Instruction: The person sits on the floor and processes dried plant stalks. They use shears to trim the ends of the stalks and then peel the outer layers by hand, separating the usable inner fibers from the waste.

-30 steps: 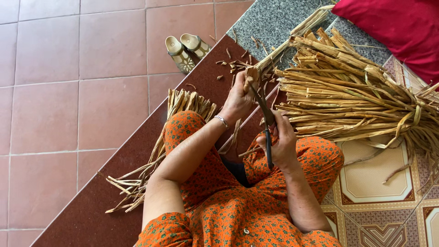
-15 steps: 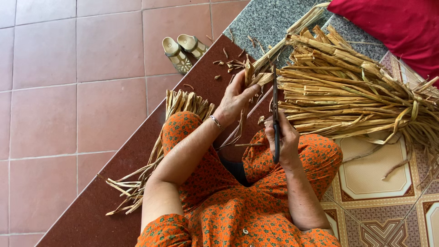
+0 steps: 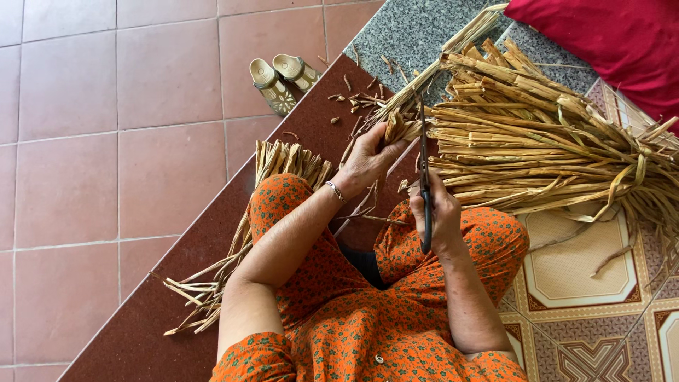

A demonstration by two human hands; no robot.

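The left hand [image 3: 368, 159] is closed around the cut end of a thin bunch of dried stalks [image 3: 431, 67], whose length runs up and away to the right over the grey stone step [image 3: 403, 32]. The right hand [image 3: 440, 212] is shut on dark scissors [image 3: 424, 170], blades pointing up, just right of that bunch. The big stalk pile [image 3: 544, 148] lies right of the scissors; no containers show.

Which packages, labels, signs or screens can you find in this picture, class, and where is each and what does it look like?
None in view. Only the left hand gripping dried straw stalks, the right hand holding dark scissors, a large straw bundle, sandals and a red cushion.
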